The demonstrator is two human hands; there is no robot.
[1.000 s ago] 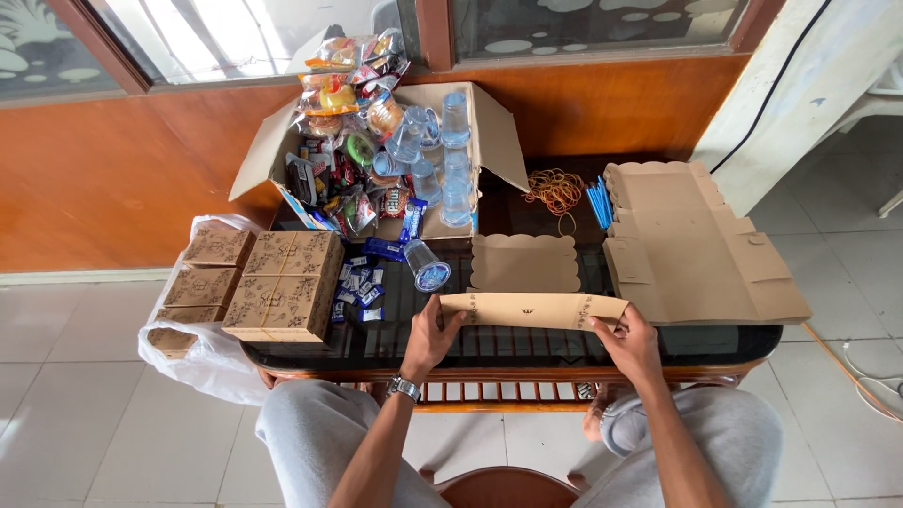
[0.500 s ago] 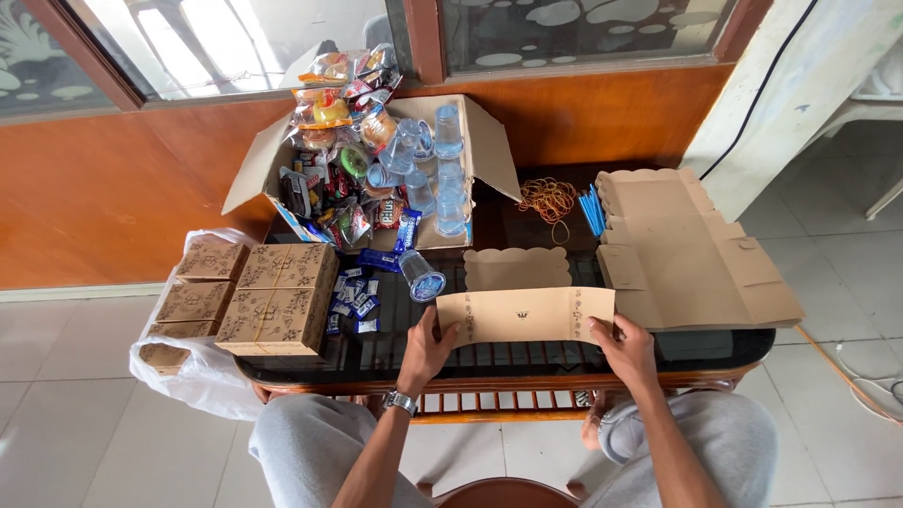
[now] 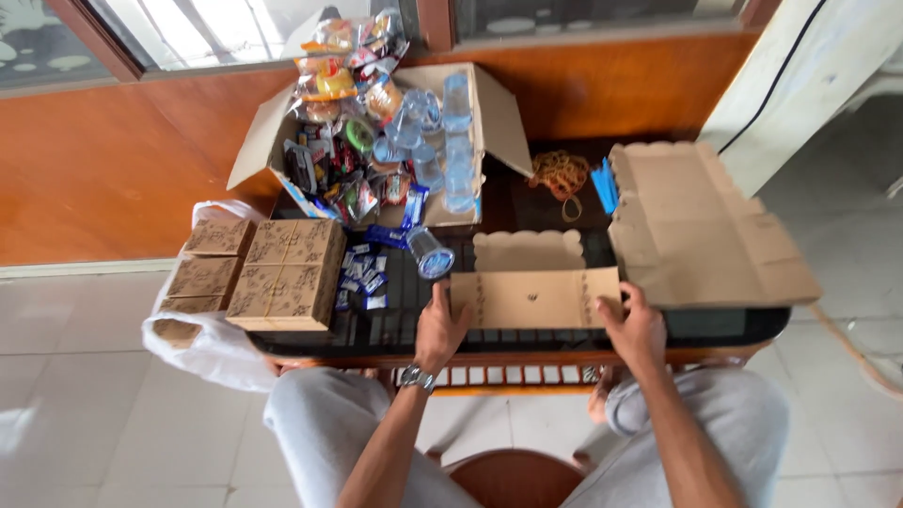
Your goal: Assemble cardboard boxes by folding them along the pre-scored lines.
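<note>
The flat kraft box blank [image 3: 534,293] lies on the dark slatted table [image 3: 395,325] right in front of the seated person, its long axis running left to right, so each hand meets one short end. The left hand [image 3: 438,325] is closed on the blank's left edge, thumb on top, and the right hand [image 3: 635,325] pinches the right edge; both sit at the near side, level with each other, with neither nearer than the other. A scalloped flap of the blank points away from the person. Just right of it rests a stack of unfolded blanks [image 3: 701,226]; to the left stand finished brown boxes [image 3: 282,273], with a carton of snacks and water cups [image 3: 395,132] beyond.
</note>
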